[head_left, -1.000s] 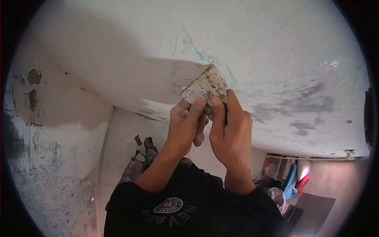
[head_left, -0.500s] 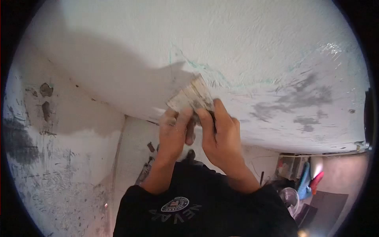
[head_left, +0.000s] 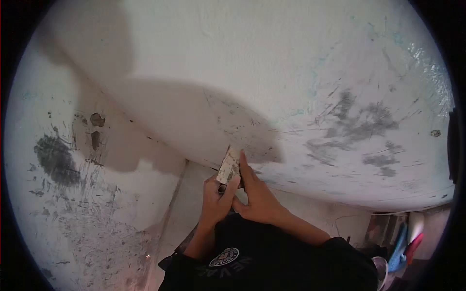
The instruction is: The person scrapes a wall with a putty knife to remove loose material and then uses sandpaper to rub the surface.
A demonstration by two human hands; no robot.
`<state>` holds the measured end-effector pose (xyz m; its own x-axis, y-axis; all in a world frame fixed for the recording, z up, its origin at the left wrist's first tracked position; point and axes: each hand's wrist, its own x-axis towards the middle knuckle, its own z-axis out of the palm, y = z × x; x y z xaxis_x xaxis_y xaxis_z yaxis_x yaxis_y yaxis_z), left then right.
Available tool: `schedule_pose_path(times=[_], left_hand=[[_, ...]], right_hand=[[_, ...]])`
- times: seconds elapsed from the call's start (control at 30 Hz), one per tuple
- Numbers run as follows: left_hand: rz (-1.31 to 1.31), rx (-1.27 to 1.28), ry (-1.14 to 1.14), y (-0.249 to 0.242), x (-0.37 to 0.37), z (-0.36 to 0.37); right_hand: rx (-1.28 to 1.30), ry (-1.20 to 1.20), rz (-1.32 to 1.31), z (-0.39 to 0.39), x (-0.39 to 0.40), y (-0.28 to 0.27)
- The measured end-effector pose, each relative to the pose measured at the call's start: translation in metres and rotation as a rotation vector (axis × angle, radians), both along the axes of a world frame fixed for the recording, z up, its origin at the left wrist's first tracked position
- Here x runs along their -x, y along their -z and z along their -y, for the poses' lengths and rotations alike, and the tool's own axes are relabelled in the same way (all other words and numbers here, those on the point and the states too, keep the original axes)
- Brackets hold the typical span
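Scraper [head_left: 229, 166], all crusty, is front and centre in the head view, just below the scuffed wall [head_left: 233, 48] with its dark smudges [head_left: 361, 125]. Left hand [head_left: 217, 198] is curled closed on its lower end. Right hand [head_left: 258, 198] is half-curled, index along the edge; can't tell if it's gripping.

Matt, rough and crusted with pale dried residue on the scraper [head_left: 229, 166], too coated to tell metal from plastic. Chalky and mostly matt on the broad wall [head_left: 194, 43], rubbed to dull grey in the dark patches [head_left: 366, 123], yet glossy near the right edge. Coarser on the side wall [head_left: 128, 199], scuffed, and broken through to a rough brownish layer at 2 chips [head_left: 97, 120]. Matt and cloth-soft on the black shirt [head_left: 286, 257], smoother on the printed badge [head_left: 224, 257].
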<state>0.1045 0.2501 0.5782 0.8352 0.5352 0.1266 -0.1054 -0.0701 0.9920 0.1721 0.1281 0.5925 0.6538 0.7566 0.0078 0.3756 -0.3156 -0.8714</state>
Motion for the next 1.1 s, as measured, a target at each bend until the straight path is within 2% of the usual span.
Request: schedule_pose_path(times=[0.07, 0.1, 0.17, 0.23, 0.3, 0.37, 0.43, 0.47, 0.53, 0.6, 0.67, 0.7, 0.73, 0.83, 0.9, 0.93, 0.97, 1.0, 1.03, 1.1], left_hand=[[-0.031, -0.093, 0.157, -0.009, 0.008, 0.0], [-0.032, -0.101, 0.143, -0.009, 0.013, -0.003], [-0.122, 0.181, 0.289, -0.005, 0.024, -0.015], [-0.234, 0.366, 0.305, 0.005, 0.037, -0.048], [-0.524, 0.278, -0.02, 0.05, 0.04, -0.077], [-0.758, -0.216, -0.201, 0.189, 0.064, -0.134], [-1.427, -0.906, -0.221, 0.322, 0.132, -0.15], [-1.443, -0.902, -0.225, 0.333, 0.159, -0.146], [-1.771, -0.49, 0.509, 0.339, 0.182, -0.148], [-1.864, -0.254, 0.898, 0.357, 0.181, -0.15], [-1.53, -0.276, 0.2, 0.377, 0.174, -0.163], [-1.38, -0.258, 0.217, 0.352, 0.147, -0.161], [-1.23, -0.238, 0.239, 0.297, 0.102, -0.147], [-0.701, -0.08, 0.283, 0.186, 0.022, -0.114], [-0.468, 0.115, 0.412, 0.125, -0.01, -0.103], [-0.48, 0.094, 0.451, 0.096, -0.02, -0.101], [-0.332, 0.178, 0.538, 0.07, -0.025, -0.101], [-0.19, 0.267, 0.625, 0.055, -0.03, -0.103], [-0.211, 0.256, 0.67, 0.05, -0.036, -0.107], [0.106, 0.25, 0.856, 0.044, -0.047, -0.109]], right_hand=[[-0.148, -0.242, -0.037, 0.007, -0.007, 0.009], [-0.156, -0.255, -0.037, 0.008, -0.007, 0.007], [-0.154, -0.295, -0.294, 0.012, -0.008, 0.004], [-0.163, -0.269, -0.445, 0.019, -0.006, 0.01], [-0.173, -0.236, -0.513, 0.027, -0.006, 0.012], [-0.121, -0.239, -0.451, 0.036, -0.01, 0.01], [-0.179, -0.258, -0.417, 0.044, -0.012, 0.014], [-0.248, -0.252, -0.372, 0.048, -0.011, 0.016], [-0.259, -0.237, -0.397, 0.059, -0.01, 0.004], [-0.261, -0.206, -0.416, 0.068, -0.013, -0.003], [-0.366, -0.151, -0.533, 0.064, -0.01, -0.003], [-0.374, -0.131, -0.53, 0.061, -0.009, -0.003], [-0.409, -0.083, -0.56, 0.056, -0.007, -0.004], [-0.519, 0.06, -0.585, 0.038, -0.001, -0.01], [-0.604, 0.16, -0.583, 0.02, 0.005, -0.009], [-0.677, 0.221, -0.6, 0.012, 0.008, -0.006], [-0.748, 0.282, -0.618, 0.002, 0.012, -0.003], [-0.774, 0.326, -0.616, -0.01, 0.016, -0.003], [-0.795, 0.364, -0.609, -0.019, 0.018, -0.005], [-0.838, 0.402, -0.599, -0.032, 0.024, 0.003]])
